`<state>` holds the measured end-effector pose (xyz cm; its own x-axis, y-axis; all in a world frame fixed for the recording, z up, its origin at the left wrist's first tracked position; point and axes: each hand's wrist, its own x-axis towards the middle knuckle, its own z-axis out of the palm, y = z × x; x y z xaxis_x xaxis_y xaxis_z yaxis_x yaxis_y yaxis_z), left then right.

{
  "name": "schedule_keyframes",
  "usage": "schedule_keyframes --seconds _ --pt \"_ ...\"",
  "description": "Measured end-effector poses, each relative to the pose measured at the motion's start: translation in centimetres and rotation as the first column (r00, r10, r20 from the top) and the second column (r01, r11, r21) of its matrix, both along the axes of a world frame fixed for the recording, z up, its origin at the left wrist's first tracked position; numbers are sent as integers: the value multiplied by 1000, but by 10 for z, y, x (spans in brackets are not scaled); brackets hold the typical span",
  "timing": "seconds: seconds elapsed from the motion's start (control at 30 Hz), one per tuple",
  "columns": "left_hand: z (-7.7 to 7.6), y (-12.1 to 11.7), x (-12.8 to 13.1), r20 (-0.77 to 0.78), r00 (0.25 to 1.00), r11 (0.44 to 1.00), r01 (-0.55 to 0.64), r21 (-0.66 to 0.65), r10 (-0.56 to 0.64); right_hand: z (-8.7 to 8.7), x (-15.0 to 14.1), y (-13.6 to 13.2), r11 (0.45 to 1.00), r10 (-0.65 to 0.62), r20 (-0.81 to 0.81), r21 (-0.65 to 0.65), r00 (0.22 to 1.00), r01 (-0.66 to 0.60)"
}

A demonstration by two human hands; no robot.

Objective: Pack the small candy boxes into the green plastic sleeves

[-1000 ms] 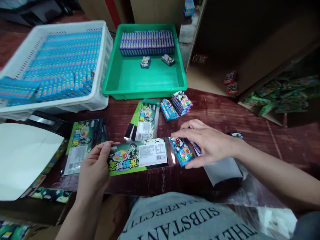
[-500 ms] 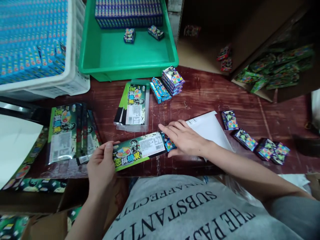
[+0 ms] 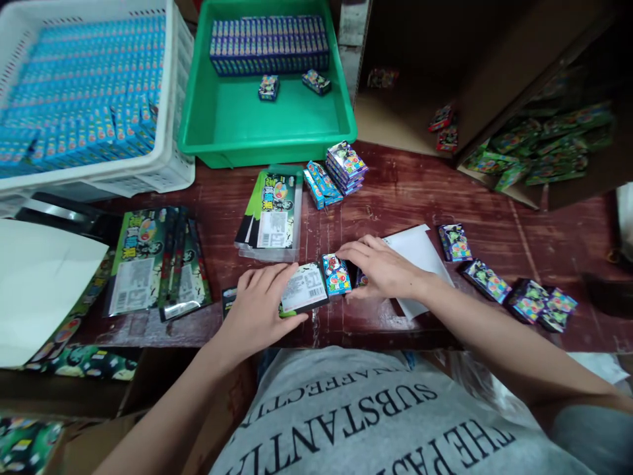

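On the table before me lies a green and black printed packet with a white label. My left hand rests on it, fingers stretched out and thumb apart. At the packet's right end lies a small blue candy box. My right hand curls around a dark purple candy box just right of the blue one; the fingers hide most of it. A white sheet lies partly beneath my right hand.
Behind are a white basket of blue boxes and a green tub with purple boxes. Printed cards, stacked purple boxes and dark packets lie around. Several loose boxes sit right, before a cardboard carton.
My left hand has moved from gripping the packet's left end to lying over its middle. My right hand has shifted right, uncovering the blue box and now around a purple one.
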<state>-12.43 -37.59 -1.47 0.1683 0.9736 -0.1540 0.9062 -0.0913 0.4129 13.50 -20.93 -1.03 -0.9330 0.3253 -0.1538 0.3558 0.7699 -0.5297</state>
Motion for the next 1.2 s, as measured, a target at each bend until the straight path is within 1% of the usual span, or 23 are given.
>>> schedule_keyframes --seconds 0.07,0.17,0.27,0.33,0.43,0.5,0.6,0.67,0.7,0.8,0.87,0.93,1.0,1.07,1.13,1.2 --pt "-2 2 -1 9 1000 1000 -29 10 29 0 2 -2 998 -42 10 37 999 42" --pt "-4 -2 -2 23 996 997 -81 18 81 2 3 -4 990 -105 28 101 994 102" --pt "-4 -7 -1 30 995 996 -92 17 91 4 3 -8 967 -212 9 144 977 208" --pt "-2 -8 1 18 996 996 -90 29 89 6 2 -13 959 -236 -4 161 972 234" --pt "0 -7 3 3 995 993 -99 66 99 10 0 -22 969 -187 -1 166 982 185" --pt "-1 -5 4 9 996 993 -89 75 89 11 -1 -28 984 -126 9 131 992 124" --pt "-5 -2 6 34 999 999 6 44 -8 10 -2 -30 998 -9 27 58 1000 7" --pt "-9 0 8 38 998 998 54 29 -55 8 1 -27 999 29 14 25 999 -29" --pt "-11 1 9 35 997 998 62 25 -62 8 5 -24 1000 23 3 19 1000 -23" --pt "-14 3 10 11 999 998 51 21 -52 9 25 -13 997 -57 -11 50 998 57" --pt "-15 5 10 -1 999 999 49 18 -49 12 40 -10 992 -101 28 75 995 98" --pt "-14 7 11 -7 999 999 44 17 -44 14 49 -10 991 -119 67 68 991 114" --pt "-14 10 12 -2 999 999 44 13 -44 16 52 -11 992 -124 52 26 991 123" --pt "-13 12 15 17 999 999 46 9 -46 17 49 -12 993 -106 -19 -52 994 105" --pt "-11 13 18 64 996 998 62 9 -62 17 46 -9 989 -59 -92 -139 994 46" --pt "-9 14 21 118 991 997 69 23 -71 17 46 -4 983 -16 -128 -182 992 -8"
